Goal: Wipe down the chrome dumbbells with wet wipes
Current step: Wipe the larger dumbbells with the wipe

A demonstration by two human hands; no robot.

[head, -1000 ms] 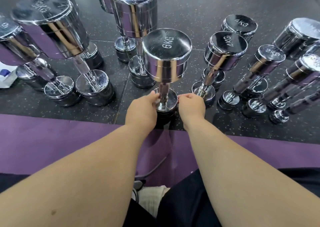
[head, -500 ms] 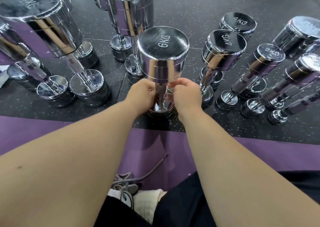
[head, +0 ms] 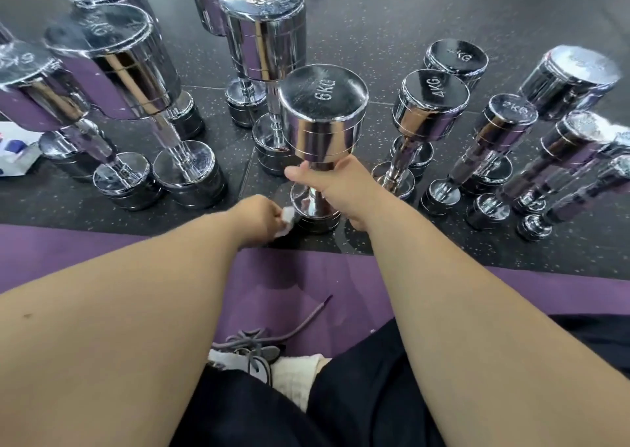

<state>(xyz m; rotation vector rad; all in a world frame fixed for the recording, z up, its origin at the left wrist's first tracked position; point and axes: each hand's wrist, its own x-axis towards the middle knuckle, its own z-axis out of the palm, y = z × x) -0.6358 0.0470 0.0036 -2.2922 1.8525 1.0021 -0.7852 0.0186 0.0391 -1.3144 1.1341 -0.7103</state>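
A chrome dumbbell marked 6KG (head: 323,119) stands upright on the dark floor in front of me. My right hand (head: 335,184) is closed around its handle just under the top head. My left hand (head: 257,220) holds a crumpled white wet wipe (head: 285,220) against the left side of the dumbbell's bottom head (head: 315,213). The handle is mostly hidden by my right hand.
Several other chrome dumbbells stand upright around it: large ones at left (head: 112,64) and behind (head: 264,34), 4KG ones (head: 431,105) and smaller ones (head: 508,122) at right. A wipe packet (head: 13,155) lies at far left. A purple mat (head: 289,276) lies under my arms.
My right hand has stayed on the handle, gripping it below the top head. My left hand has dropped from the handle to the bottom head, and the white wipe now shows in it.
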